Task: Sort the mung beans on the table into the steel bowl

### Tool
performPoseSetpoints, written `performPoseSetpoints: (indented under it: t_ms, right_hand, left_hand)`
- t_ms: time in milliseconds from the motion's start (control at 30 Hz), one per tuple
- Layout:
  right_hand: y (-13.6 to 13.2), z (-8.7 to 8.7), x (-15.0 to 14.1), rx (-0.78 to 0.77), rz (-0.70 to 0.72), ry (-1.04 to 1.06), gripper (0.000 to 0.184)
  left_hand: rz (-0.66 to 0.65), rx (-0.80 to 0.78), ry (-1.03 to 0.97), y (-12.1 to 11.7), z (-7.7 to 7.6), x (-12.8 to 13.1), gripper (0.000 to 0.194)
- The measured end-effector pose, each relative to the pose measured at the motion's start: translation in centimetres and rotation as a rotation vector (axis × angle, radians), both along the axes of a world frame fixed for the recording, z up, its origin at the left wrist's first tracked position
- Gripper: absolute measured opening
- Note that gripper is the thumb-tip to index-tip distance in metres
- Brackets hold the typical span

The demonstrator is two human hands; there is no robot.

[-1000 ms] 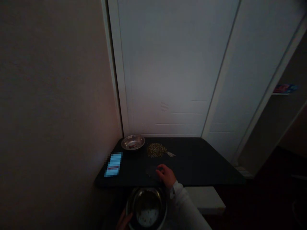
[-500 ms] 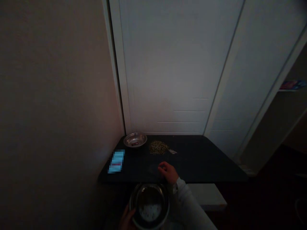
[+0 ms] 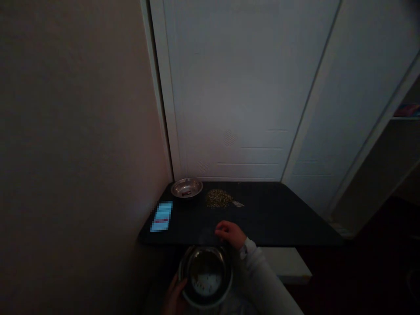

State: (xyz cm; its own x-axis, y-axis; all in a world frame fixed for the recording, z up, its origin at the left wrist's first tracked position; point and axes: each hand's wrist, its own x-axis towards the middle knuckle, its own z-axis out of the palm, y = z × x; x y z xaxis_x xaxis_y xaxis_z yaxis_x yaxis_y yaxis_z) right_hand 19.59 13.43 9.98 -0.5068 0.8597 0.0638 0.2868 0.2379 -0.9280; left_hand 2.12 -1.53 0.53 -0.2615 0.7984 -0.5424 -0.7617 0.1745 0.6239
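At the bottom of the view my left hand (image 3: 175, 294) grips the left rim of a shiny metal bowl (image 3: 229, 280), thumb over the edge. The bowl tilts toward me in front of the table edge, and several small dark specks lie in its bottom. My right hand (image 3: 231, 234) hovers over the front of the dark table, just beyond the bowl, fingers curled together. Whatever those fingers may hold is too small and dim to make out. Farther back, a pile of small pale grains or seeds (image 3: 218, 199) lies on the tabletop, with the tip of a light utensil or packet (image 3: 238, 204) at its right side.
A second metal bowl (image 3: 179, 192), with a dark label inside, stands at the table's back left. Nearer, a lit, pixelated phone-like screen (image 3: 162, 217) lies by the left wall. Under the dark table (image 3: 282, 218) sits a white box-like surface (image 3: 285, 262). White panels rise behind.
The view has shifted slightly, so the table and its contents sit a little higher and farther right. My left hand still holds the bowl; the right hand stays curled at nearly the same spot.
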Motion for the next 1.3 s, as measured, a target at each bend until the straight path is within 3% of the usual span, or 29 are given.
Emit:
performPoseSetpoints:
  t_ms: [167,300,533,833,1300]
  right_hand:
    - [1.5,0.1,0.6,-0.031,-0.162,0.140,0.026]
    - [2.5,-0.1,1.3,0.039,-0.267,0.138,0.025]
    - [2.3,-0.8,1.2,0.128,-0.279,0.043,0.023]
    - [2.3,-0.7,1.4,0.069,-0.209,0.076,0.022]
    - [1.5,-1.0,0.4,0.100,-0.166,0.040,0.020]
  left_hand:
    - [0.005,-0.062,0.009,-0.1,0.4,0.0,0.065]
    - [-0.006,-0.051,0.031,-0.2,0.2,-0.1,0.061]
    - [0.014,-0.014,0.009,-0.2,0.2,0.1,0.058]
    - [0.003,-0.043,0.038,-0.4,1.3,0.4,0.062]
    - [0.013,-0.061,0.024,-0.4,0.3,0.3,0.058]
